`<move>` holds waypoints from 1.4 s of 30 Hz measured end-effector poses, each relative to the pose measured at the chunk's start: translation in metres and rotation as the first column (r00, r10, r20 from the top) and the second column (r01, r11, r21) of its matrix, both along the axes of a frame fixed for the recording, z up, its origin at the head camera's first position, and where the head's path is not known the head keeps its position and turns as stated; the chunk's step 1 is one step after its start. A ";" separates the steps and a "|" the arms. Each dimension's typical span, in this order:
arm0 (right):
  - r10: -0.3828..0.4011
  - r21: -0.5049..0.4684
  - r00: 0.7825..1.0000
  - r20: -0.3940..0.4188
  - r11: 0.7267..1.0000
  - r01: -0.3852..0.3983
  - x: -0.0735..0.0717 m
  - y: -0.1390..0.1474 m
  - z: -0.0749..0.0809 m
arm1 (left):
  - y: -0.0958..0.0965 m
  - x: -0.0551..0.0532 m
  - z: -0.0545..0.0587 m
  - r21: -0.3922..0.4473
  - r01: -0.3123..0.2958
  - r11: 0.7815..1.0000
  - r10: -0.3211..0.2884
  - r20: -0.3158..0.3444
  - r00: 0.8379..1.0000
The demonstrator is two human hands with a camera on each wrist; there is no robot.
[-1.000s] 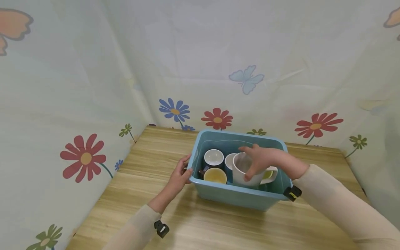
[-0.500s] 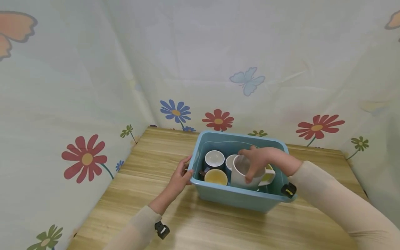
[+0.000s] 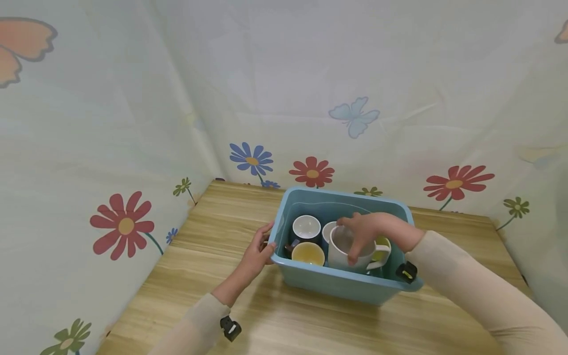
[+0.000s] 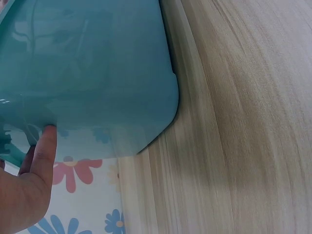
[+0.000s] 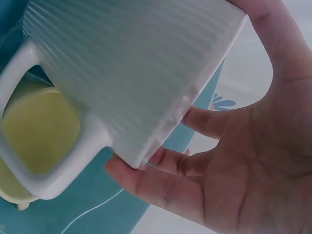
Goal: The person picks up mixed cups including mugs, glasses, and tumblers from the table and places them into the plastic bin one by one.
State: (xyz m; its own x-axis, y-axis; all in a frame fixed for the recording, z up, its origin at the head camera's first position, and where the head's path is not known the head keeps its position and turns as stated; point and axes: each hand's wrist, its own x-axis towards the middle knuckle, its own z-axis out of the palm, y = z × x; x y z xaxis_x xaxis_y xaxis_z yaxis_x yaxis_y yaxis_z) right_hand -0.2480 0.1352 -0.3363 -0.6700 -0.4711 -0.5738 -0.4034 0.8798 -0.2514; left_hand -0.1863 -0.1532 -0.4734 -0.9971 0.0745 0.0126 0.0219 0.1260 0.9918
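Note:
A white ribbed mug [image 3: 348,260] with a handle sits upright low in the blue plastic basin [image 3: 328,286]. From above, my right hand [image 3: 369,230] grips its rim, with the thumb on the near side and the fingers over the far side. In the right wrist view the fingertips [image 5: 127,170] press against the mug's rim, and the handle points away from the palm. At the basin's left end, my left hand [image 3: 257,250] holds the rim, thumb near the top edge and a finger [image 4: 45,151] against the outer wall.
Beside the white mug stand a dark cup [image 3: 306,228] with a white inside, a cup with a yellow inside [image 3: 308,253], another white-lined cup [image 3: 327,230] and a yellow-green cup [image 3: 381,246]. A wooden table [image 3: 213,217] bears the basin; flower-printed cloth [image 3: 284,98] encloses it.
My right hand has lowered the white mug a little deeper into the basin and shifted it slightly left. My left hand stays on the basin's rim.

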 end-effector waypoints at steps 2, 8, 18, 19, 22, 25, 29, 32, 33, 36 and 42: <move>0.000 0.005 1.000 -0.003 1.000 0.000 0.000 0.000 -0.001 | 0.000 0.000 0.000 -0.002 0.000 1.000 0.000 0.000 1.000; 0.002 0.019 1.000 0.008 1.000 -0.002 -0.001 -0.001 -0.003 | 0.001 -0.001 -0.001 -0.022 0.001 1.000 -0.002 -0.014 1.000; 0.034 0.038 0.999 0.011 0.999 -0.034 -0.004 -0.004 -0.013 | 0.000 0.001 -0.001 -0.024 0.009 1.000 -0.009 -0.010 1.000; 0.036 0.038 0.999 0.011 0.999 -0.036 -0.004 -0.004 -0.014 | 0.000 0.001 -0.001 -0.024 0.011 1.000 -0.011 -0.011 1.000; 0.042 0.040 0.999 0.011 0.998 -0.042 -0.005 -0.006 -0.015 | 0.000 0.001 0.000 -0.027 0.008 1.000 -0.008 -0.007 1.000; 0.049 0.046 0.999 0.009 0.998 -0.049 -0.006 -0.008 -0.016 | 0.000 0.000 0.000 -0.032 0.003 0.999 -0.003 -0.002 1.000; 0.056 0.055 0.998 0.004 0.997 -0.056 -0.005 -0.011 -0.017 | 0.000 0.000 0.001 -0.034 0.002 0.999 -0.002 0.004 1.000; 0.052 0.059 0.999 0.000 0.997 -0.052 -0.005 -0.013 -0.017 | 0.000 -0.001 0.001 -0.036 0.001 0.999 -0.001 -0.001 1.000; 0.051 0.058 0.999 0.000 0.997 -0.051 -0.005 -0.013 -0.018 | 0.000 -0.001 0.002 -0.036 0.001 0.999 -0.001 -0.003 1.000; 0.044 0.050 0.999 0.007 0.998 -0.044 -0.005 -0.013 -0.019 | 0.000 0.000 0.002 -0.039 0.001 0.999 -0.001 -0.011 1.000; 0.048 0.035 0.999 0.014 0.998 -0.048 -0.003 -0.013 -0.021 | 0.001 0.001 0.002 -0.031 0.000 1.000 -0.001 -0.010 1.000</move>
State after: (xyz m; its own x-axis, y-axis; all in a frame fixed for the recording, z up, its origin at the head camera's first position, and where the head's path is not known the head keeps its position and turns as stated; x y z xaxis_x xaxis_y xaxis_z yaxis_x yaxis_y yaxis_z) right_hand -0.2513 0.1222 -0.3576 -0.6394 -0.4819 -0.5991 -0.4419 0.8680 -0.2265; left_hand -0.1851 -0.1520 -0.4711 -0.9969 0.0755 0.0207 0.0324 0.1563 0.9872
